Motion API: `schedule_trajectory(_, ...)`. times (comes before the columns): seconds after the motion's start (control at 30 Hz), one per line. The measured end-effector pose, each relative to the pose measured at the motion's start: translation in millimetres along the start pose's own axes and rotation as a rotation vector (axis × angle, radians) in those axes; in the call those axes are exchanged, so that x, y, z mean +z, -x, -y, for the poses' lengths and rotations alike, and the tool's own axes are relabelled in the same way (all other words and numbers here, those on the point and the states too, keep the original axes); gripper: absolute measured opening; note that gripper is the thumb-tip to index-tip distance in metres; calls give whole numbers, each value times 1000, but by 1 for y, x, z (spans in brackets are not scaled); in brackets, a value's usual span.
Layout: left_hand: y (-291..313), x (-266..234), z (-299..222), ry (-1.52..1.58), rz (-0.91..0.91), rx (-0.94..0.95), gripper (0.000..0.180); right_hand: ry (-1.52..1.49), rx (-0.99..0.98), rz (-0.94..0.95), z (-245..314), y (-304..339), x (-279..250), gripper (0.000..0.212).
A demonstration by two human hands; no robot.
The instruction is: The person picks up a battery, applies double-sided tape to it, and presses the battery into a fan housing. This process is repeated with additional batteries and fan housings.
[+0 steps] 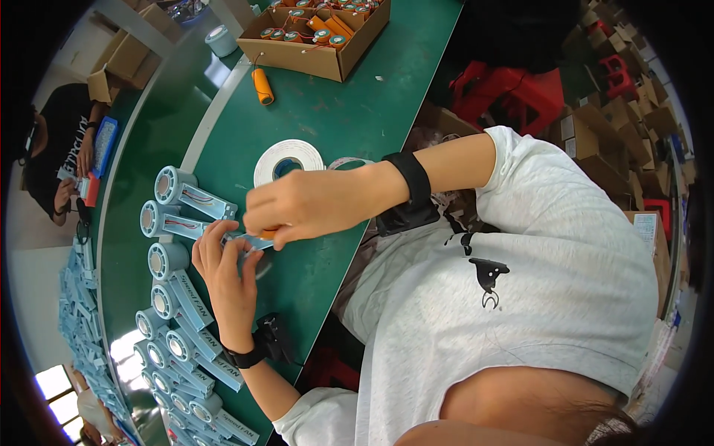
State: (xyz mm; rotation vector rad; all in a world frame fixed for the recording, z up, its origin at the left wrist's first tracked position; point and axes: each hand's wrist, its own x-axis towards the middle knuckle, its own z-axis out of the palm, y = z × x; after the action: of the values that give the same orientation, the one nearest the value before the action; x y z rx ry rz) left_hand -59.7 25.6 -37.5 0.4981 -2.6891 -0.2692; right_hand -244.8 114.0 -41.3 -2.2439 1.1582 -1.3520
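Note:
My left hand has its fingers bent round the edge of a light-blue fan handle, which lies low over the green bench. Over the same handle, my right hand is closed, with a small orange piece showing under its fingers. Most of that piece is hidden; its colour matches the loose orange battery farther up. Next to my left fingertips lie two open fan bodies, an upper fan and a lower fan, with red wires inside their handles. A white tape roll lies beyond my right hand.
Several light-blue fans crowd the bench below my left hand. A cardboard box of orange batteries stands at the top. Across the bench, another person works beside a blue tray. A red stool and cartons stand behind.

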Motion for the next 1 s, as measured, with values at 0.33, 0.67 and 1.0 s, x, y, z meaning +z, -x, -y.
schedule_trajectory(0.33,5,2,5,409,-113,-257,10,465,90,461,26,-26,-4,7)
schedule_trajectory(0.67,11,-7,5,223,-94,-83,41,360,66,784,-14,-58,8,25)
schedule_trajectory(1.0,-33,-47,-5,-73,-284,99,52,-576,421,27,-23,-11,-17,42)
